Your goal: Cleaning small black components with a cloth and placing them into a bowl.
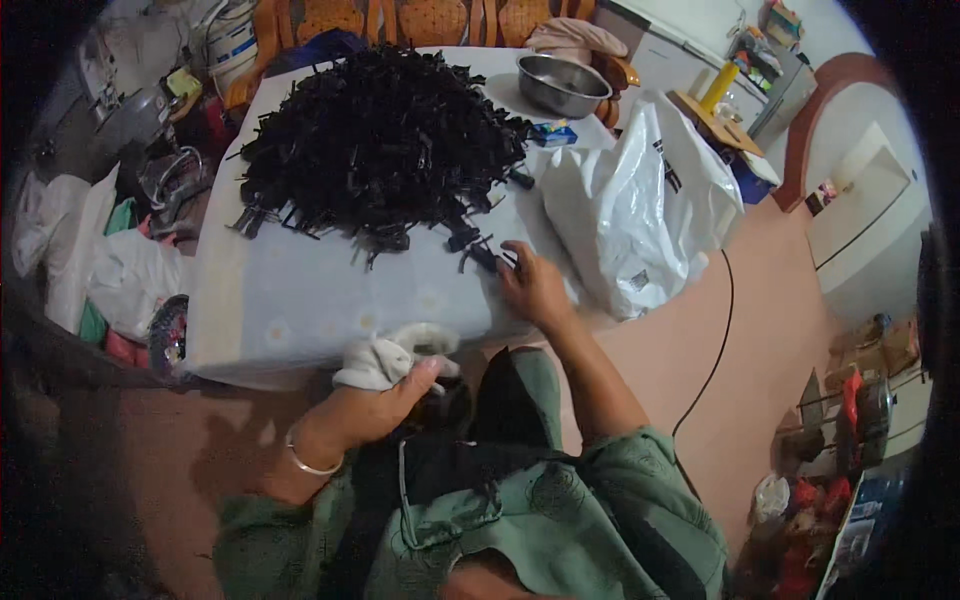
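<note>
A large heap of small black plastic parts (370,140) lies on the table (300,310). At the heap's near right edge, my right hand (535,285) has its thumb and fingers closed at a black plastic part (483,254); the exact contact is partly hidden by the fingers. Closer to me, just off the table's front edge, my left hand (385,400) grips a bunched white cloth (375,364). A bracelet circles my left wrist.
A big white plastic bag (630,210) stands on the table's right side, with a metal basin (563,85) and a small blue box (555,133) behind it. Wooden chairs (430,22) line the far edge. Sacks (135,275) crowd the left. A black cable (722,350) crosses the floor.
</note>
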Action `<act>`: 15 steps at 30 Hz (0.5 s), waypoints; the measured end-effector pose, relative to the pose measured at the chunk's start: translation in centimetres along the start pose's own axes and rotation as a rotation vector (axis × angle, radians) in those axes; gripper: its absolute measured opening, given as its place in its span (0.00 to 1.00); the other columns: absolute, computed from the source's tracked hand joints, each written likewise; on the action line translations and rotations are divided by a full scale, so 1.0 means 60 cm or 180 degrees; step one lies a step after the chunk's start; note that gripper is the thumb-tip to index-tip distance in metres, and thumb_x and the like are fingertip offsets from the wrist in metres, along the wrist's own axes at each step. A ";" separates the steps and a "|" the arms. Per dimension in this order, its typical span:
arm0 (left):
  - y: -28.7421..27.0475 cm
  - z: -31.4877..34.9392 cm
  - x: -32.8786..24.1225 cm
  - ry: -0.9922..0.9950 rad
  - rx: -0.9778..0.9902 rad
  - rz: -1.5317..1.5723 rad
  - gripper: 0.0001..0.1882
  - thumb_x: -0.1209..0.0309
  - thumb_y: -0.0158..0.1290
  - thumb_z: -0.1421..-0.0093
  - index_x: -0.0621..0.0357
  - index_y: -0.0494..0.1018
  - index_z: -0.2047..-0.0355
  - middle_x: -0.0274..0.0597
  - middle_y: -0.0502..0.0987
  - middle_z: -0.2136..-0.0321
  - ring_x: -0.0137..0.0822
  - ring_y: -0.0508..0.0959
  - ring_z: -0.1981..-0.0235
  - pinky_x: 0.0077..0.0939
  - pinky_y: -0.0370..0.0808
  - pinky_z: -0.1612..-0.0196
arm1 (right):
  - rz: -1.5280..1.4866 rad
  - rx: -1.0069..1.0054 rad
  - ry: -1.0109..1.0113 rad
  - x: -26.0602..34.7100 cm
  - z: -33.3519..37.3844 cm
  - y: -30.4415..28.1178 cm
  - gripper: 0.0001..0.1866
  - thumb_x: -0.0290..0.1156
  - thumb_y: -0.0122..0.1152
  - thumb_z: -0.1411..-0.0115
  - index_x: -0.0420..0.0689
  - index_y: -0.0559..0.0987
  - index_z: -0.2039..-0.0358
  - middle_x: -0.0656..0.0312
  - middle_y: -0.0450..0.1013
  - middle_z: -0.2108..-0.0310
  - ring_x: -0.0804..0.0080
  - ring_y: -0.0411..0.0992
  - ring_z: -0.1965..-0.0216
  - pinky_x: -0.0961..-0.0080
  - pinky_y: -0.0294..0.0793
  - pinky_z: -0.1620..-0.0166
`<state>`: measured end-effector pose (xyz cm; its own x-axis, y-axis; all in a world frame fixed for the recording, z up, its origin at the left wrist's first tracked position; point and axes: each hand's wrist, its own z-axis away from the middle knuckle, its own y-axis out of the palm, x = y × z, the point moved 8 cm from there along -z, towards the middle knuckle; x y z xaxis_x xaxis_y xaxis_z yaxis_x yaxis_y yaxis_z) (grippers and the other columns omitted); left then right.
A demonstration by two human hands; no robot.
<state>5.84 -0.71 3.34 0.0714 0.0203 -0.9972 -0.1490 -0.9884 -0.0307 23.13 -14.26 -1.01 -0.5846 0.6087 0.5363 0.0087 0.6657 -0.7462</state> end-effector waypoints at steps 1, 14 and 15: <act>0.024 0.009 -0.069 0.0011 0.0266 0.0560 0.18 0.67 0.43 0.40 0.70 0.63 0.55 0.49 0.71 0.61 0.37 0.73 0.59 0.24 0.74 0.64 | 0.0025 0.0022 -0.0040 -0.001 0.006 0.007 0.15 0.34 0.55 0.48 0.44 0.70 0.60 0.49 0.70 0.79 0.52 0.70 0.77 0.63 0.67 0.72; 0.250 0.014 -0.247 0.0632 0.1498 0.2694 0.12 0.64 0.59 0.52 0.54 0.70 0.73 0.40 0.68 0.68 0.30 0.72 0.66 0.25 0.72 0.59 | -0.0508 -0.0256 0.0321 -0.017 0.006 -0.015 0.07 0.28 0.53 0.48 0.44 0.71 0.67 0.50 0.71 0.79 0.55 0.71 0.77 0.65 0.68 0.73; 0.252 0.014 -0.247 0.0819 0.1509 0.2859 0.12 0.64 0.59 0.52 0.53 0.70 0.71 0.40 0.68 0.66 0.31 0.71 0.64 0.26 0.70 0.57 | -0.0514 -0.0174 0.0348 -0.012 0.012 -0.011 0.07 0.28 0.53 0.48 0.44 0.71 0.67 0.50 0.71 0.79 0.55 0.71 0.77 0.65 0.68 0.73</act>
<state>1.68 -15.81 17.63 -0.0576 -0.7796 -0.6236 -0.6185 -0.4624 0.6353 22.93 -15.46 -1.17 -0.4905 0.5334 0.6891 -0.0324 0.7790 -0.6261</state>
